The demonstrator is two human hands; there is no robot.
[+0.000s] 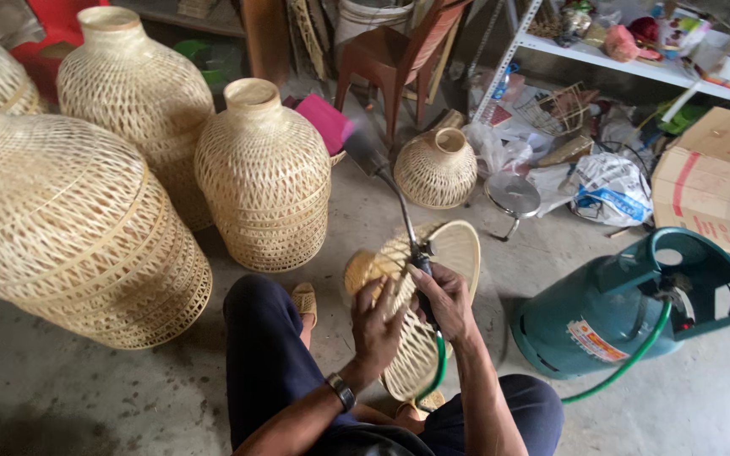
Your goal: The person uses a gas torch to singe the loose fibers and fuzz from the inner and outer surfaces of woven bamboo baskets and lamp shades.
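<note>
My left hand [376,325] grips a small woven bamboo lampshade [458,249] by its narrow neck and holds it above my knees, its wide mouth turned away. My right hand [445,300] is closed around the black handle of a gas torch [399,203]. The torch's thin metal tube runs up and away to a blurred nozzle near the floor ahead. A green hose [635,355] leads from the torch handle to a teal gas cylinder [610,312] lying on its side at my right.
Several large woven bamboo lampshades [261,173] stand on the concrete floor at left and ahead, a small one [437,169] beyond the torch. A brown chair [394,55], a white shelf [635,63], bags and a cardboard box [711,177] crowd the right.
</note>
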